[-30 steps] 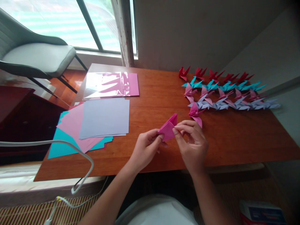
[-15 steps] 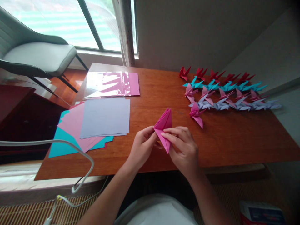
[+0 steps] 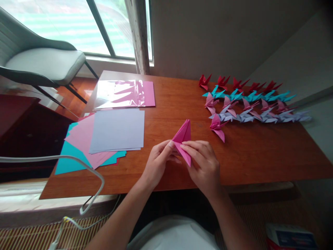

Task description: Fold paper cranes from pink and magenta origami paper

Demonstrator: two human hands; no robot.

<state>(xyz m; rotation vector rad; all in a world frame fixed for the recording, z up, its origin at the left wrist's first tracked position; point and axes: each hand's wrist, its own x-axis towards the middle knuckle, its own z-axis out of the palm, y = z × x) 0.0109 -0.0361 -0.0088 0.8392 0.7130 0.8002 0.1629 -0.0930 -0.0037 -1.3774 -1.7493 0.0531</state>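
A folded piece of bright pink origami paper point(image 3: 184, 133) is held between both hands above the near part of the table. My left hand point(image 3: 160, 158) pinches its left corner, the thumb on top. Fingers of my right hand point(image 3: 204, 159) press on its lower right side, the thumb hidden beneath. One point of the paper stands up and away from me, another points down toward me. Beyond my right hand sits a finished pink paper crane point(image 3: 218, 127), closest of the folded birds.
Rows of red cranes point(image 3: 223, 82), turquoise cranes point(image 3: 235, 94), light pink cranes point(image 3: 230, 105) and lavender cranes point(image 3: 246, 116) stand at the right. Lavender sheets point(image 3: 118, 130) overlap pink and turquoise sheets point(image 3: 71, 159) at left, near a plastic packet point(image 3: 119, 93). A white cable point(image 3: 100, 180) crosses the left front.
My left thumb has shifted up onto the paper's left corner. The paper's lower point has swung slightly right and up. Both hands keep their hold.
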